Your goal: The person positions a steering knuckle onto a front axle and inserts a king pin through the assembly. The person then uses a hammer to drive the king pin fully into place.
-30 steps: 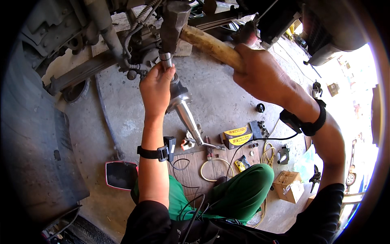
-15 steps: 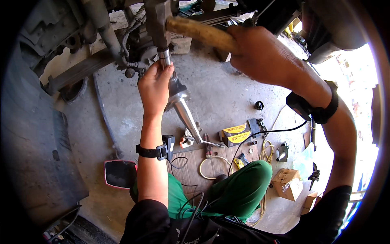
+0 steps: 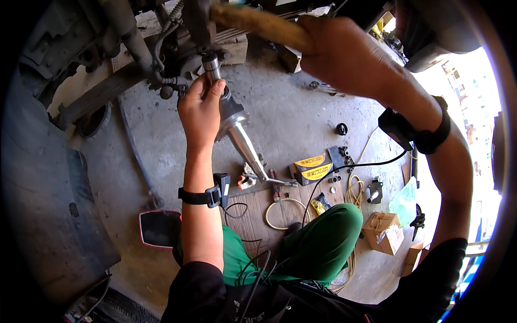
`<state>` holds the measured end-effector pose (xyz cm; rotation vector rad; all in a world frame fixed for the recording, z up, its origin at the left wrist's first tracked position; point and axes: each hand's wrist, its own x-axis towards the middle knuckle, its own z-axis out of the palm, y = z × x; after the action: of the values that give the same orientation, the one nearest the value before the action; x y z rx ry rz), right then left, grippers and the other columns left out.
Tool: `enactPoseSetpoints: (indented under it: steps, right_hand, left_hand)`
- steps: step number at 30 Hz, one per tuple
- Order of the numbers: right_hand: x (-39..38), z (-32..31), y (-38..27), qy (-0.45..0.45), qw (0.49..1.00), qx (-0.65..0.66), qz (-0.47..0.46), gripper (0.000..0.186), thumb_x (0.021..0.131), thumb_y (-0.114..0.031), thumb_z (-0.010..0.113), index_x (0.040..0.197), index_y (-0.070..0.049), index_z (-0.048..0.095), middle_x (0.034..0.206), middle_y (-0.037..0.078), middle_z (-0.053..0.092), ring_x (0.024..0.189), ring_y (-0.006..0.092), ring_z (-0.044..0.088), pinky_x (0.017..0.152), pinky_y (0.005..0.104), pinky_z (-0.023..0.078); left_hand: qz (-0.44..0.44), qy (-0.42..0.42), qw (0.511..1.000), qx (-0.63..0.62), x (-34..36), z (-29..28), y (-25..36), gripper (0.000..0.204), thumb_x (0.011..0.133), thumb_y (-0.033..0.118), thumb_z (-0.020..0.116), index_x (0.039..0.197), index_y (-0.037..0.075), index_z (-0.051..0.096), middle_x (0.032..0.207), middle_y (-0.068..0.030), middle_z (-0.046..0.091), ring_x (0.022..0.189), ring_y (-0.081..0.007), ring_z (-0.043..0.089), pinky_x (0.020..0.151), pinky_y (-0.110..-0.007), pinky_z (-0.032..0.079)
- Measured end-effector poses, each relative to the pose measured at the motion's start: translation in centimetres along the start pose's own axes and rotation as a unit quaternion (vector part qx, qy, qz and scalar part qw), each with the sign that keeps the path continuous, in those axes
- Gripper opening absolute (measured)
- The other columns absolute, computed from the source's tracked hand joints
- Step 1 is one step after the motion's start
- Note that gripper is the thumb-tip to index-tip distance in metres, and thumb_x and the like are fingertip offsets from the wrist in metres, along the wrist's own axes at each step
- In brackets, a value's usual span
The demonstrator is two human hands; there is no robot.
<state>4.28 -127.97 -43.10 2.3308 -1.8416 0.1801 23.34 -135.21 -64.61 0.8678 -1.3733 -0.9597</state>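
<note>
Two hands: left hand, right hand. One wooden hammer handle. One metal spindle. Two black wrist straps: left, right. Two yellow-and-black boxes. One cardboard carton. One loop of pale hose. One red-rimmed tray.

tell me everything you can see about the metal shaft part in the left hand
The shaft looks like bare grey steel: a thin cylindrical top, a thicker dark collar, then a long polished taper running down and right. It is tilted, its top under the car's suspension. The left hand grips its upper part.
</note>
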Motion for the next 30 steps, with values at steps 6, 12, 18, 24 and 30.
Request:
enactPoseSetpoints:
  steps: [6, 12, 18, 24, 30]
  right_hand:
    - [-0.1, 0.3, 0.0, 0.063, 0.865, -0.440, -0.233, 0.015, 0.078, -0.013, 0.061, 0.076, -0.001, 0.069, 0.100, 0.022, 0.067, 0.088, 0.0338, 0.069, 0.070, 0.0390, 0.058]
    - [-0.3, 0.1, -0.4, -0.060, 0.998, -0.024, -0.004, 0.031, 0.079, -0.011, 0.066, 0.106, 0.002, 0.059, 0.089, 0.023, 0.064, 0.082, 0.0405, 0.067, 0.073, 0.0468, 0.055]
    - [1.1, -3.0, -1.3, 0.018, 0.998, -0.057, 0.000, 0.031, 0.082, -0.014, 0.066, 0.106, 0.004, 0.058, 0.077, 0.023, 0.065, 0.075, 0.0370, 0.069, 0.067, 0.0454, 0.054]
    - [-0.5, 1.6, -0.6, -0.069, 0.997, -0.039, 0.007, 0.024, 0.083, -0.013, 0.059, 0.102, 0.000, 0.065, 0.097, 0.021, 0.068, 0.087, 0.0364, 0.070, 0.070, 0.0500, 0.057]
    - [0.7, 0.2, 0.6, 0.083, 0.991, -0.045, -0.094, 0.031, 0.080, -0.012, 0.067, 0.107, 0.001, 0.061, 0.078, 0.021, 0.065, 0.075, 0.0318, 0.069, 0.064, 0.0389, 0.055]
  left_hand:
    - [0.004, 0.006, 1.000, -0.018, 0.0, 0.4, -0.1, 0.027, 0.095, 0.017, 0.067, 0.116, -0.001, 0.070, 0.100, -0.0033, 0.072, 0.088, -0.0090, 0.063, 0.083, -0.024, 0.049]
    - [0.004, 0.001, 1.000, 0.021, -0.2, 0.3, 0.2, 0.028, 0.095, 0.018, 0.067, 0.116, 0.000, 0.069, 0.101, -0.0039, 0.073, 0.089, -0.0099, 0.064, 0.082, -0.025, 0.050]
    - [0.020, 0.034, 0.999, -0.016, -0.1, 0.6, -0.8, 0.024, 0.092, 0.019, 0.071, 0.110, 0.002, 0.071, 0.089, -0.0052, 0.073, 0.080, -0.0116, 0.064, 0.075, -0.026, 0.049]
    - [0.013, 0.014, 1.000, 0.003, -0.2, 0.4, -0.8, 0.025, 0.092, 0.016, 0.070, 0.112, 0.000, 0.070, 0.094, -0.0051, 0.073, 0.084, -0.0118, 0.065, 0.078, -0.026, 0.050]
    - [0.010, 0.009, 1.000, 0.007, -0.2, 0.4, -0.6, 0.025, 0.093, 0.016, 0.069, 0.113, -0.001, 0.070, 0.096, -0.0047, 0.073, 0.086, -0.0110, 0.064, 0.080, -0.026, 0.050]
